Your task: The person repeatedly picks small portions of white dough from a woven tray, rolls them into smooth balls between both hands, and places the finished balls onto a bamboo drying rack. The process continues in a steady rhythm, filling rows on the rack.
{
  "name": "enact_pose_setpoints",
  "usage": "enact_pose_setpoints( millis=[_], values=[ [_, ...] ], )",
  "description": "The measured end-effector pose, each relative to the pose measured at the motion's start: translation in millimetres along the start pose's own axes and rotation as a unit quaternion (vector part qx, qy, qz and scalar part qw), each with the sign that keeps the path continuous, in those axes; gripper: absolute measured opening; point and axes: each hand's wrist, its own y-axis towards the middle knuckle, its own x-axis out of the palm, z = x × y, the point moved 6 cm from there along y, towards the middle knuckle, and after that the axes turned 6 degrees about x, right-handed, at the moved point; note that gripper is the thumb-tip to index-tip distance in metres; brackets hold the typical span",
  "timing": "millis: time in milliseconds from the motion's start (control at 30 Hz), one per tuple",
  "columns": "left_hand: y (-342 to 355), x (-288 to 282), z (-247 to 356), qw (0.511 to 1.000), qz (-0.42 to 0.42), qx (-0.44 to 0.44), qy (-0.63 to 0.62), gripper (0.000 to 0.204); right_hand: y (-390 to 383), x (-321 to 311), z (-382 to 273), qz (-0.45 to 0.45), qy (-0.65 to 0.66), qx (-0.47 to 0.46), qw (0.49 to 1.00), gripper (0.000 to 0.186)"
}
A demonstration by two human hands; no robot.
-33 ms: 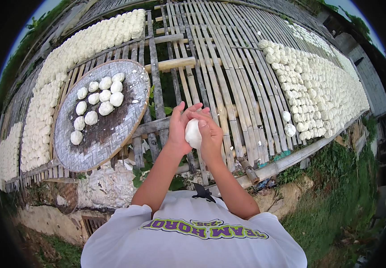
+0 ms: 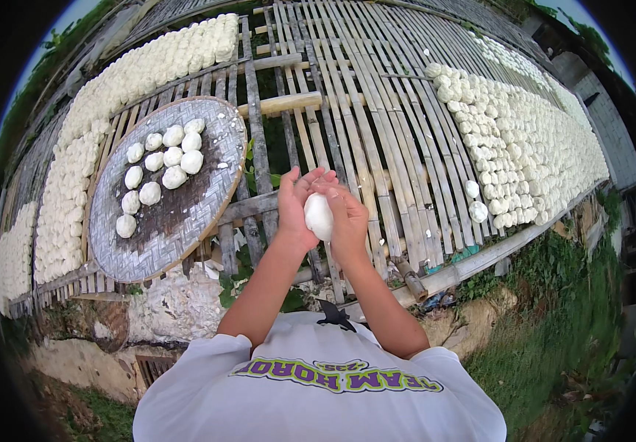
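Between my two hands, raised over the bamboo rack, is a smooth white lump (image 2: 318, 216), roughly oval. My left hand (image 2: 294, 214) cups it from the left, palm turned inward, fingers bent upward around it. My right hand (image 2: 350, 225) wraps it from the right, thumb lying against the lump and fingers overlapping those of the left. To the left of my hands a round woven bamboo tray (image 2: 112, 236) rests tilted toward me on the rack, holding several separate white lumps (image 2: 174, 158) on its dark-stained middle.
The slatted bamboo rack (image 2: 399, 147) spreads beyond my hands. Dense rows of white lumps lie at the left (image 2: 68, 206) and right (image 2: 524, 162), with two loose lumps (image 2: 478, 211) near the right rows. Below the rack's front pole (image 2: 495, 251) are a rough ledge and grass.
My fingers have curled slightly more over the white lump; my hands stay in about the same place. The tray and rows are unchanged.
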Motion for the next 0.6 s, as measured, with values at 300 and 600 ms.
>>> enact_pose_setpoints(
  millis=[300,600],
  values=[
    [-18.3,-2.7,-42.0,0.955,-0.121,-0.218,-0.162,0.055,-23.6,5.4,-59.5,-0.048,-0.257,-0.394,0.881,0.05],
    [-4.6,-32.0,-45.1,0.964,-0.048,-0.159,-0.209,0.068,-6.0,-13.9,-9.9,-0.07,-0.237,-0.069,0.966,0.045]
  ],
)
